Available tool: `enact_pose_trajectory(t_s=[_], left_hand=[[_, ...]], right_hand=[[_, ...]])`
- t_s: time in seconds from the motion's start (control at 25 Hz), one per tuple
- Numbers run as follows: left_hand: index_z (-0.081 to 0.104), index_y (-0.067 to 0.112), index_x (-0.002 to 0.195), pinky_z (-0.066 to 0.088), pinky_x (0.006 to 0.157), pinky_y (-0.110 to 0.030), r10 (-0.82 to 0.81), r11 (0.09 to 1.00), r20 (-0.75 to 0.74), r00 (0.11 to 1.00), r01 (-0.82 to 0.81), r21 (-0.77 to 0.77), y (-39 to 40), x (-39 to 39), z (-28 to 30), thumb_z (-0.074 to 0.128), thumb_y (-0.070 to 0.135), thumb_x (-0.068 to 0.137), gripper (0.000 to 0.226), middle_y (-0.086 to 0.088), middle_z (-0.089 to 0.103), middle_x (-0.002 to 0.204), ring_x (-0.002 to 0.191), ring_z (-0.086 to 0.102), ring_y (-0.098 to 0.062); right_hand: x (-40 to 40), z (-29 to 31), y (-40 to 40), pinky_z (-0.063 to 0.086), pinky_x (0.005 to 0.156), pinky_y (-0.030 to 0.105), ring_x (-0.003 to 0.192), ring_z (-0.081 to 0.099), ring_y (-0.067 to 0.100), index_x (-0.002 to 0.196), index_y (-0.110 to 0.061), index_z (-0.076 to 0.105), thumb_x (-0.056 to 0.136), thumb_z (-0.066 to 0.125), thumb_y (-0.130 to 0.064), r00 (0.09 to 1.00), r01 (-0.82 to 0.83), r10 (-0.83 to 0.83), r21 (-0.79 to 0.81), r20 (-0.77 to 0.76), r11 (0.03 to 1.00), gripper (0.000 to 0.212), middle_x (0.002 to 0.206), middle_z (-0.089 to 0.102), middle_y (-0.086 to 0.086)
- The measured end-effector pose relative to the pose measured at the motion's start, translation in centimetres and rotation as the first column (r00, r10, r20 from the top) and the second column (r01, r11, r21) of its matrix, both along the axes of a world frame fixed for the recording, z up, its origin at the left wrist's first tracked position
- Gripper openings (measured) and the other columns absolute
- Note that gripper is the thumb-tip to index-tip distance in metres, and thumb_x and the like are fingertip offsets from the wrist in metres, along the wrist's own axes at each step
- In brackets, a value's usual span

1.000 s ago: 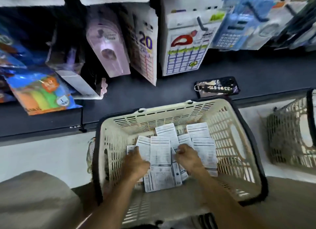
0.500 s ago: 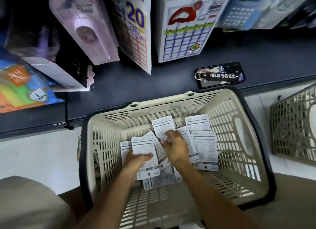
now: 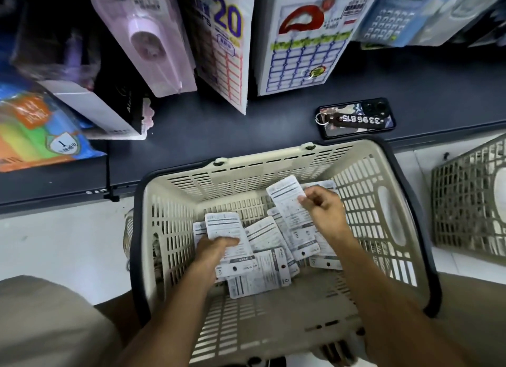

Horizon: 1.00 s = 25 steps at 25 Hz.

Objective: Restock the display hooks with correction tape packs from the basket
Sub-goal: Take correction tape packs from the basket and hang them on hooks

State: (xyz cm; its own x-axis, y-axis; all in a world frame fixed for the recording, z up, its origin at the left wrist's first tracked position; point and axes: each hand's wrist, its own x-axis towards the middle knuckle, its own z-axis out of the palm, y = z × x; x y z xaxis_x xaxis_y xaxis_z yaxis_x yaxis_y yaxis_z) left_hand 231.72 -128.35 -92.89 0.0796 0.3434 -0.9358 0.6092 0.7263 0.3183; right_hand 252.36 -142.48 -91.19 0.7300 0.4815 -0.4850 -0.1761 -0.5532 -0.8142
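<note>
Stationery shop; hanging packs (image 3: 302,38), basket (image 3: 273,172)

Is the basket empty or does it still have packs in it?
Not empty. Many packs lie on the basket floor, and each hand holds one.

The basket (image 3: 279,172) stood on the floor (image 3: 63,243) in front of the shelf (image 3: 246,125), with a loose pile of correction tape packs (image 3: 262,271) in its bottom. The left hand (image 3: 212,250) held one pack (image 3: 223,229) over the left of the pile; the right hand (image 3: 321,208) held another pack (image 3: 287,199) raised toward the far right wall. A phone (image 3: 356,117) with a key tag (image 3: 356,119) on it lay on the shelf just behind the basket's far right corner. Hanging packages (image 3: 301,46) were above the shelf. A second basket (image 3: 465,202) lay to the right.
</note>
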Motion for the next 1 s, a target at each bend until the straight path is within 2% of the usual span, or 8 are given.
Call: enact_pose_trajectory(t_s=[0.2, 0.36, 0.48, 0.56, 0.64, 0.68, 0.84, 1.0], left_hand=[[0.073, 0.011, 0.100, 0.057, 0.077, -0.039, -0.081, 0.995, 0.032, 0.996, 0.083, -0.056, -0.8, 0.8, 0.9, 0.064, 0.027, 0.090, 0.021, -0.007, 0.078, 0.090, 0.085, 0.073, -0.031], [0.083, 0.031, 0.096, 0.061, 0.071, -0.032, -0.004, 0.988, 0.258, 0.966, 0.043, -0.146, -0.7, -0.2, 0.3, 0.055, 0.074, 0.088, 0.052, 0.002, 0.082, 0.094, 0.086, 0.079, -0.020], [0.076, 0.028, 0.093, 0.062, 0.082, -0.034, -0.195, 0.981, 0.138, 0.971, 0.196, 0.009, -0.9, -0.6, -0.3, 0.091, 0.049, 0.066, 0.037, 0.010, 0.081, 0.094, 0.089, 0.077, -0.015], [0.075, 0.022, 0.096, 0.063, 0.067, -0.032, -0.085, 0.996, 0.087, 0.993, 0.086, 0.001, -0.8, -0.6, -0.4, 0.090, 0.027, 0.073, 0.028, -0.003, 0.082, 0.099, 0.077, 0.079, -0.018], [0.075, 0.018, 0.097, 0.058, 0.048, -0.026, 0.005, 0.999, 0.082, 0.997, -0.008, 0.042, -0.2, -0.6, -0.2, 0.086, 0.016, 0.079, 0.021, -0.005, 0.081, 0.090, 0.061, 0.077, -0.014], [0.074, 0.018, 0.098, 0.056, 0.044, -0.025, 0.036, 0.996, 0.085, 0.996, -0.043, 0.077, 0.1, -0.7, -0.3, 0.083, 0.012, 0.080, 0.021, -0.004, 0.080, 0.085, 0.058, 0.075, -0.013], [0.065, 0.021, 0.091, 0.051, 0.037, -0.022, 0.109, 0.975, 0.080, 0.991, -0.122, 0.188, 0.8, -0.8, -0.4, 0.079, 0.003, 0.080, 0.024, 0.001, 0.073, 0.080, 0.063, 0.071, -0.016], [0.069, 0.019, 0.106, 0.063, 0.071, -0.035, -0.012, 0.990, 0.140, 0.990, -0.008, 0.138, 0.2, -0.5, 0.4, 0.075, 0.006, 0.082, 0.028, -0.003, 0.076, 0.096, 0.086, 0.072, -0.025]], right_hand=[[-4.1, 0.7, 0.8, 0.054, 0.056, 0.021, 0.068, 0.071, 0.011, 0.075, -0.015, 0.067, 0.094, 0.067, -0.005, 0.902, -0.073, 0.067, 0.004, -0.427, 0.997, 0.022, 0.074, 0.075, -0.004], [-8.4, -0.9, 2.4, 0.055, 0.049, 0.028, 0.054, 0.065, 0.015, 0.080, -0.010, 0.065, 0.098, 0.064, -0.011, 0.901, -0.189, 0.160, -0.033, -0.404, 0.981, 0.018, 0.068, 0.071, 0.005], [-8.3, -1.3, 2.1, 0.054, 0.080, 0.028, 0.094, 0.068, 0.019, 0.101, -0.007, 0.072, 0.099, 0.054, -0.007, 0.931, -0.292, 0.259, -0.099, -0.258, 0.951, 0.018, 0.102, 0.073, 0.003], [-7.6, -1.6, 0.8, 0.050, 0.083, 0.025, 0.107, 0.061, 0.020, 0.115, -0.011, 0.066, 0.092, 0.058, -0.008, 0.831, -0.555, 0.536, -0.296, -0.150, 0.777, 0.025, 0.116, 0.065, 0.001], [-7.3, -1.9, -0.6, 0.051, 0.091, 0.032, 0.112, 0.060, 0.021, 0.124, -0.018, 0.062, 0.086, 0.070, -0.015, 0.601, -0.767, 0.760, -0.448, -0.248, 0.460, 0.039, 0.124, 0.061, 0.001], [-6.8, -1.9, -0.9, 0.054, 0.090, 0.035, 0.109, 0.062, 0.021, 0.122, -0.018, 0.063, 0.086, 0.074, -0.018, 0.630, -0.757, 0.714, -0.446, -0.306, 0.477, 0.037, 0.124, 0.060, 0.001], [-1.3, -0.1, -2.5, 0.055, 0.054, 0.025, 0.071, 0.070, 0.014, 0.095, -0.011, 0.065, 0.094, 0.068, -0.016, 0.925, -0.309, 0.198, -0.339, -0.324, 0.889, 0.006, 0.100, 0.073, 0.006], [-0.2, 1.5, -3.5, 0.055, 0.056, 0.027, 0.068, 0.070, 0.021, 0.108, -0.006, 0.066, 0.094, 0.068, -0.013, 0.796, -0.047, 0.016, -0.036, -0.605, 0.998, 0.016, 0.097, 0.076, 0.013]])
